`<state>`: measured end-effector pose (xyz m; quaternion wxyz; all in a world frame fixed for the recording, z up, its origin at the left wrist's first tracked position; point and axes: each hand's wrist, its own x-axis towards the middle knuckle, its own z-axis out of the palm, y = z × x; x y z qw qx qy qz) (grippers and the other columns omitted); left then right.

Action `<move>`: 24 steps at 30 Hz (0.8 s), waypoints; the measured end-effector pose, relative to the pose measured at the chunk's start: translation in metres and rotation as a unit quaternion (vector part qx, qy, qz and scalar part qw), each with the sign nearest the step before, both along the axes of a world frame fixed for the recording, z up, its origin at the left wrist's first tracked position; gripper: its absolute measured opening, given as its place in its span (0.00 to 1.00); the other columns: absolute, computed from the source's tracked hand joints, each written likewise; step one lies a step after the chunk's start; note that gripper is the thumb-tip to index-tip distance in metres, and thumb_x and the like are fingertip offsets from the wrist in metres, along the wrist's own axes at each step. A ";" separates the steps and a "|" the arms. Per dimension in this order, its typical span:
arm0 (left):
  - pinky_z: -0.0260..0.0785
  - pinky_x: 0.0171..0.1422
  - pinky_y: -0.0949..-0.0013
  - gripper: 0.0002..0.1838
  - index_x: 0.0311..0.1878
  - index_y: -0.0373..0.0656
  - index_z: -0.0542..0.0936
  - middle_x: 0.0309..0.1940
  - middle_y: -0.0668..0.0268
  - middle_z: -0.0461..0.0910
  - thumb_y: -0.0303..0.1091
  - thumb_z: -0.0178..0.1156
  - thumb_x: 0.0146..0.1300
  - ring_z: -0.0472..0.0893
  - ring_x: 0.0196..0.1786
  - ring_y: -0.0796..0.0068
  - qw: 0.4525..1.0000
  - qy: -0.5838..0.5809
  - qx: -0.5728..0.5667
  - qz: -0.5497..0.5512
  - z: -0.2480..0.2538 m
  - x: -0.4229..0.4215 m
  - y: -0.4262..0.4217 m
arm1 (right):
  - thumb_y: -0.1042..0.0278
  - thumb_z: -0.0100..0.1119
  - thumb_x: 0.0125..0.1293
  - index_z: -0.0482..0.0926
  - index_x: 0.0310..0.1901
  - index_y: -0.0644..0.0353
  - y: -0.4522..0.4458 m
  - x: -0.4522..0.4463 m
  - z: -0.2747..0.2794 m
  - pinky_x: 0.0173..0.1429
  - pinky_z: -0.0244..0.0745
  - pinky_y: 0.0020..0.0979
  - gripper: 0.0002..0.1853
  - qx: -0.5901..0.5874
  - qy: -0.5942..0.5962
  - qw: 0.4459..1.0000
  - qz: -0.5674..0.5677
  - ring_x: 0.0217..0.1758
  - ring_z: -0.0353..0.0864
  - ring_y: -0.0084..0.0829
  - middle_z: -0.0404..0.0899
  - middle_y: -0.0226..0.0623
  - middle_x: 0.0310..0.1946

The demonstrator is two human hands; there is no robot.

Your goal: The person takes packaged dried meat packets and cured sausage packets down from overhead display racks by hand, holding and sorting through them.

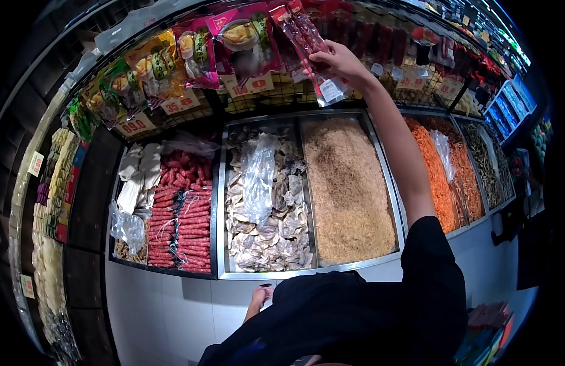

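Observation:
My right hand (340,63) is raised to the hanging rack, its fingers closed on the edge of a clear-and-red vacuum pack of sausages (299,32). The pack hangs tilted, with a white label at its lower end. Down by the front of the display bins is my left hand (262,294), fingers curled. A small dark shape shows at its top, too small to name. Right of the held pack, more red sausage packs (368,39) hang in a row. To its left hangs a pink food bag (243,36).
Below the rack stand metal-edged bins: red sausages (194,232), dried pale pieces with a plastic bag (258,177), tan dried shrimp-like flakes (349,189), and orange shreds (432,177). Price cards (250,85) line the rack. A shelf of packaged goods (47,244) runs along the left.

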<state>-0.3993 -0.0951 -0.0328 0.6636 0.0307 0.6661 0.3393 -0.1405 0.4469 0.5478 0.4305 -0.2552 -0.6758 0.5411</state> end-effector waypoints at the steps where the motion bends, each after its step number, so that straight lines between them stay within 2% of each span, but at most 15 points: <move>1: 0.74 0.34 0.72 0.23 0.57 0.35 0.75 0.41 0.57 0.84 0.16 0.41 0.58 0.82 0.33 0.72 1.000 0.000 0.000 0.000 0.004 0.001 0.000 | 0.67 0.56 0.71 0.68 0.54 0.66 -0.018 0.003 0.010 0.44 0.85 0.33 0.16 -0.006 0.007 0.999 0.032 0.39 0.87 0.31 0.79 0.38 0.36; 4: 0.73 0.33 0.72 0.24 0.56 0.39 0.77 0.38 0.60 0.84 0.16 0.42 0.57 0.81 0.33 0.74 0.999 0.006 -0.027 0.022 0.026 0.006 -0.001 | 0.69 0.57 0.70 0.68 0.51 0.66 -0.067 0.016 0.014 0.40 0.86 0.32 0.14 -0.033 0.060 0.997 0.042 0.35 0.87 0.33 0.80 0.41 0.36; 6: 0.72 0.32 0.72 0.24 0.55 0.43 0.79 0.35 0.64 0.84 0.19 0.43 0.58 0.81 0.32 0.76 0.996 -0.022 -0.013 -0.087 0.033 0.001 -0.001 | 0.67 0.58 0.69 0.68 0.53 0.66 -0.089 0.026 -0.004 0.38 0.86 0.31 0.16 -0.051 0.077 0.994 0.063 0.34 0.87 0.33 0.79 0.40 0.36; 7: 0.70 0.31 0.71 0.20 0.52 0.46 0.81 0.34 0.67 0.83 0.25 0.44 0.61 0.80 0.30 0.78 0.990 -0.006 -0.055 -0.127 0.031 0.000 0.001 | 0.66 0.59 0.68 0.67 0.54 0.66 -0.100 0.029 -0.019 0.37 0.86 0.31 0.18 -0.073 0.087 0.992 0.058 0.34 0.87 0.33 0.78 0.40 0.37; 8: 0.70 0.31 0.71 0.20 0.52 0.46 0.81 0.34 0.67 0.83 0.25 0.44 0.61 0.80 0.30 0.78 0.990 -0.007 -0.054 -0.127 0.041 -0.003 0.006 | 0.67 0.59 0.68 0.68 0.54 0.66 -0.112 0.031 -0.036 0.38 0.85 0.32 0.18 -0.090 0.084 0.991 0.045 0.33 0.86 0.32 0.78 0.39 0.37; 9: 0.69 0.31 0.72 0.18 0.50 0.45 0.82 0.33 0.67 0.84 0.28 0.46 0.62 0.80 0.30 0.78 0.955 0.010 -0.044 -0.292 0.060 -0.009 0.015 | 0.67 0.59 0.68 0.68 0.54 0.65 -0.123 0.034 -0.057 0.42 0.83 0.31 0.18 -0.099 0.053 0.993 0.023 0.35 0.85 0.29 0.78 0.38 0.37; 10: 0.69 0.30 0.72 0.16 0.47 0.45 0.83 0.31 0.68 0.84 0.31 0.47 0.63 0.79 0.29 0.79 0.893 0.027 -0.031 -0.449 0.090 -0.013 0.028 | 0.68 0.61 0.67 0.69 0.55 0.65 -0.133 0.036 -0.081 0.46 0.81 0.30 0.19 -0.104 0.039 0.994 0.010 0.39 0.82 0.25 0.79 0.36 0.38; 11: 0.68 0.29 0.74 0.14 0.44 0.44 0.83 0.28 0.68 0.83 0.36 0.49 0.65 0.79 0.28 0.80 0.853 0.036 -0.026 -0.519 0.123 -0.015 0.041 | 0.69 0.62 0.67 0.69 0.56 0.65 -0.145 0.036 -0.108 0.47 0.80 0.29 0.20 -0.133 0.058 0.989 0.015 0.41 0.81 0.24 0.79 0.35 0.40; 14: 0.68 0.29 0.75 0.14 0.43 0.40 0.82 0.26 0.67 0.83 0.37 0.50 0.69 0.80 0.28 0.79 0.831 0.020 0.035 -0.555 0.223 -0.016 0.090 | 0.73 0.62 0.67 0.65 0.63 0.68 -0.195 0.027 -0.174 0.48 0.82 0.29 0.26 -0.254 -0.024 0.967 0.010 0.44 0.84 0.27 0.82 0.39 0.42; 16: 0.71 0.32 0.75 0.14 0.46 0.37 0.81 0.30 0.65 0.84 0.37 0.51 0.73 0.81 0.30 0.76 0.873 -0.014 0.211 -0.440 0.249 -0.015 0.118 | 0.74 0.62 0.68 0.65 0.62 0.66 -0.224 0.018 -0.224 0.51 0.81 0.28 0.24 -0.308 0.019 0.948 0.079 0.46 0.84 0.25 0.82 0.39 0.45; 18: 0.75 0.42 0.74 0.15 0.56 0.35 0.76 0.42 0.61 0.84 0.35 0.49 0.76 0.83 0.40 0.73 0.915 -0.042 0.325 -0.236 0.263 0.004 0.152 | 0.75 0.61 0.68 0.64 0.64 0.66 -0.251 0.001 -0.256 0.53 0.81 0.29 0.25 -0.308 0.010 0.945 0.106 0.47 0.84 0.26 0.82 0.39 0.46; 20: 0.75 0.55 0.67 0.19 0.64 0.35 0.69 0.53 0.56 0.79 0.36 0.47 0.77 0.81 0.52 0.68 0.913 -0.100 0.385 -0.095 0.276 0.032 0.184 | 0.75 0.62 0.67 0.63 0.66 0.65 -0.272 -0.017 -0.287 0.56 0.79 0.28 0.28 -0.298 0.004 0.943 0.151 0.50 0.82 0.25 0.81 0.37 0.50; 22: 0.73 0.64 0.56 0.22 0.68 0.36 0.64 0.60 0.53 0.75 0.39 0.45 0.78 0.77 0.62 0.61 0.901 -0.189 0.389 -0.027 0.270 0.047 0.200 | 0.71 0.65 0.66 0.66 0.65 0.62 -0.286 -0.032 -0.284 0.56 0.78 0.30 0.28 -0.268 -0.023 0.946 0.180 0.50 0.82 0.25 0.80 0.36 0.51; 23: 0.72 0.64 0.54 0.23 0.68 0.36 0.63 0.61 0.51 0.74 0.39 0.46 0.77 0.77 0.62 0.58 0.899 -0.191 0.393 0.014 0.274 0.058 0.206 | 0.71 0.65 0.66 0.66 0.65 0.62 -0.287 -0.033 -0.286 0.56 0.78 0.30 0.28 -0.270 -0.023 0.946 0.177 0.50 0.82 0.25 0.80 0.36 0.51; 24: 0.72 0.65 0.52 0.21 0.67 0.37 0.65 0.61 0.49 0.74 0.39 0.46 0.77 0.76 0.62 0.54 0.899 -0.175 0.399 0.041 0.263 0.061 0.208 | 0.67 0.65 0.66 0.71 0.62 0.61 -0.286 -0.034 -0.287 0.55 0.78 0.31 0.24 -0.164 -0.109 0.969 0.147 0.48 0.82 0.26 0.82 0.37 0.49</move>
